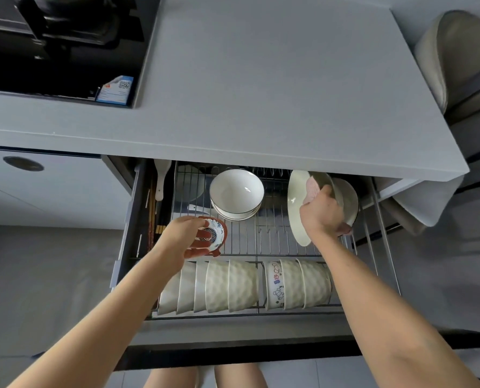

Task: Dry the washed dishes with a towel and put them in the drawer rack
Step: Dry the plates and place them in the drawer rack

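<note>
The drawer's wire rack (244,245) is pulled out below the grey counter. My left hand (187,239) grips a small red-rimmed dish with a blue pattern (215,233) just above the rack's middle left. My right hand (324,211) holds upright plates (345,197) at the rack's right back, fingers curled over their edges, with something pink (313,187) between them. A large pale plate (296,208) stands on edge just left of that hand. Stacked white bowls with dark rims (236,191) sit at the back middle.
Rows of white bowls on their sides (233,285) fill the rack's front, one with cartoon prints (275,284). Chopsticks (152,219) and a white spoon (160,177) lie in the left compartment. A grey cloth (423,203) hangs off the counter's right corner. A black hob (59,46) lies at top left.
</note>
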Demonstrator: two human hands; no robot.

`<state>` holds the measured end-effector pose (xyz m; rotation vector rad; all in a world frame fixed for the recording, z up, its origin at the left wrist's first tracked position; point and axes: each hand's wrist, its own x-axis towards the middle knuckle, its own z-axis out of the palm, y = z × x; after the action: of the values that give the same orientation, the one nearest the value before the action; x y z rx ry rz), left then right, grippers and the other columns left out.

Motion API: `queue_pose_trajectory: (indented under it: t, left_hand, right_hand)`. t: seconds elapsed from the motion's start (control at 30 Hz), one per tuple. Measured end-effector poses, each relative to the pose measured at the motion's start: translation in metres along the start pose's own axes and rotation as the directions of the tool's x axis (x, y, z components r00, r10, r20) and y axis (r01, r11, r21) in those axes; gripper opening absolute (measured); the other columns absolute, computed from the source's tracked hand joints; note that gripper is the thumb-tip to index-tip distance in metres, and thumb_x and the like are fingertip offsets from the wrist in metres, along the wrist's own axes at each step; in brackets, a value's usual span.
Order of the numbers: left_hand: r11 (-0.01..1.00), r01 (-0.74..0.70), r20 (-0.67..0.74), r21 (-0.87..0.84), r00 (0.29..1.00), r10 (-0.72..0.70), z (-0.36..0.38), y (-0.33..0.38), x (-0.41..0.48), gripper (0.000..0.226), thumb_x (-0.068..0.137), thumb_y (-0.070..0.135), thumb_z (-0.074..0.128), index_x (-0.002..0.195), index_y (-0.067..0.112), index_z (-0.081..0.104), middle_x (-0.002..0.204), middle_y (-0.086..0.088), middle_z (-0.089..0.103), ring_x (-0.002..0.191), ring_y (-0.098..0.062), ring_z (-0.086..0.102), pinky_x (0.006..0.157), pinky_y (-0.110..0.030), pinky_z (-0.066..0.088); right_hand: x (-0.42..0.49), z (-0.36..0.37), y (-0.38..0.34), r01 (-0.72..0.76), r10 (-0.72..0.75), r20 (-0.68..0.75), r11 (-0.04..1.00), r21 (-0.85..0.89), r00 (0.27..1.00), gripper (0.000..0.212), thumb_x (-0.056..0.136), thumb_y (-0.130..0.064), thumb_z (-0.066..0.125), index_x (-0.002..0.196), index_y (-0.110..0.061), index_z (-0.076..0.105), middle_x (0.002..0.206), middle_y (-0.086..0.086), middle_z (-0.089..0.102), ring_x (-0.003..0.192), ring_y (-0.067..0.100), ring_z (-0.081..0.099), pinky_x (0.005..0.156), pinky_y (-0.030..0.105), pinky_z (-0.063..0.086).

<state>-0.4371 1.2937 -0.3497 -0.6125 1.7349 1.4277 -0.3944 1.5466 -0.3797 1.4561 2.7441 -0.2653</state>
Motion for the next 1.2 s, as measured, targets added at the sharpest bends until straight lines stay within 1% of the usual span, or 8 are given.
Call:
queue_pose_trajectory:
  t: [0.23, 0.33, 0.43, 0.53, 0.73, 0.9, 1.03, 1.2]
  left_hand:
    - [1.000, 0.017, 0.003, 0.026, 1.000, -0.017, 0.004, 0.008, 0.003, 0.028, 0.093, 0.014, 0.054, 0.119, 0.005, 0.056, 0.112, -0.019, 0.063, 0.091, -0.028, 0.066, 0.052, -0.027, 0.057]
    - [0.999, 0.030, -0.001, 0.021, 1.000, -0.030, 0.007, 0.010, 0.004, 0.022, 0.093, 0.014, 0.055, 0.114, 0.007, 0.058, 0.113, -0.019, 0.062, 0.097, -0.030, 0.065, 0.058, -0.030, 0.058]
    - [0.999, 0.034, 0.009, 0.014, 0.999, -0.034, 0.006, 0.008, 0.005, 0.024, 0.093, 0.014, 0.054, 0.115, 0.006, 0.058, 0.114, -0.019, 0.062, 0.096, -0.030, 0.065, 0.055, -0.030, 0.059]
    - [0.999, 0.041, 0.018, 0.016, 0.999, -0.042, 0.005, 0.007, 0.003, 0.026, 0.093, 0.014, 0.052, 0.117, 0.005, 0.059, 0.112, -0.018, 0.065, 0.083, -0.025, 0.066, 0.055, -0.029, 0.058]
    - [0.999, 0.039, 0.031, 0.028, 0.999, -0.040, 0.000, 0.007, -0.002, 0.029, 0.094, 0.013, 0.051, 0.121, 0.004, 0.057, 0.103, -0.016, 0.067, 0.075, -0.023, 0.065, 0.061, -0.032, 0.058]
    - [0.998, 0.054, 0.029, 0.045, 0.998, -0.056, -0.003, 0.001, -0.005, 0.030, 0.095, 0.013, 0.050, 0.122, 0.003, 0.055, 0.107, -0.019, 0.066, 0.077, -0.025, 0.065, 0.065, -0.034, 0.057]
    - [0.997, 0.061, 0.033, 0.053, 0.998, -0.062, -0.003, -0.005, -0.005, 0.029, 0.096, 0.014, 0.049, 0.121, 0.002, 0.056, 0.095, -0.015, 0.067, 0.079, -0.025, 0.064, 0.070, -0.036, 0.056]
    - [0.996, 0.073, 0.041, 0.048, 0.996, -0.075, -0.001, -0.007, -0.004, 0.027, 0.095, 0.014, 0.050, 0.119, 0.002, 0.057, 0.090, -0.013, 0.068, 0.074, -0.023, 0.066, 0.067, -0.035, 0.057]
  right_hand:
    - [0.011, 0.007, 0.001, -0.010, 0.010, 0.007, 0.998, -0.060, 1.000, 0.036, 0.086, -0.006, 0.054, 0.121, -0.003, 0.045, 0.101, 0.020, 0.067, 0.094, 0.036, 0.064, 0.058, 0.037, 0.029]
    - [0.010, 0.021, 0.002, -0.006, 0.008, 0.030, 0.999, -0.045, 1.000, 0.034, 0.085, -0.005, 0.053, 0.118, -0.003, 0.045, 0.100, 0.022, 0.067, 0.093, 0.038, 0.065, 0.062, 0.038, 0.041]
    - [0.009, 0.020, -0.002, -0.028, 0.029, 0.050, 1.000, -0.014, 0.998, 0.040, 0.086, -0.004, 0.053, 0.124, -0.003, 0.042, 0.105, 0.024, 0.065, 0.096, 0.041, 0.063, 0.064, 0.048, 0.045]
    - [0.011, 0.016, -0.002, -0.046, 0.044, 0.100, 0.999, 0.023, 0.994, 0.045, 0.087, -0.006, 0.053, 0.129, -0.003, 0.039, 0.111, 0.024, 0.061, 0.101, 0.043, 0.060, 0.077, 0.062, 0.047]
    - [0.020, 0.012, 0.006, -0.012, 0.009, 0.135, 1.000, 0.027, 0.991, 0.037, 0.087, -0.007, 0.052, 0.121, 0.002, 0.042, 0.111, 0.027, 0.063, 0.102, 0.042, 0.061, 0.078, 0.043, 0.050]
    - [0.025, 0.010, 0.005, 0.044, -0.024, 0.170, 0.993, -0.114, 0.985, 0.032, 0.089, -0.004, 0.050, 0.120, 0.004, 0.047, 0.111, 0.024, 0.064, 0.104, 0.039, 0.062, 0.076, 0.039, 0.050]
    - [0.032, 0.006, 0.011, 0.036, 0.012, 0.215, 0.975, -0.218, 0.977, 0.024, 0.090, -0.003, 0.048, 0.110, 0.002, 0.062, 0.104, 0.016, 0.068, 0.096, 0.031, 0.065, 0.068, 0.032, 0.050]
    - [0.013, 0.015, 0.016, 0.000, 0.034, 0.204, 0.986, -0.166, 0.978, 0.034, 0.088, -0.008, 0.055, 0.120, 0.004, 0.052, 0.109, 0.017, 0.067, 0.102, 0.034, 0.064, 0.078, 0.036, 0.052]
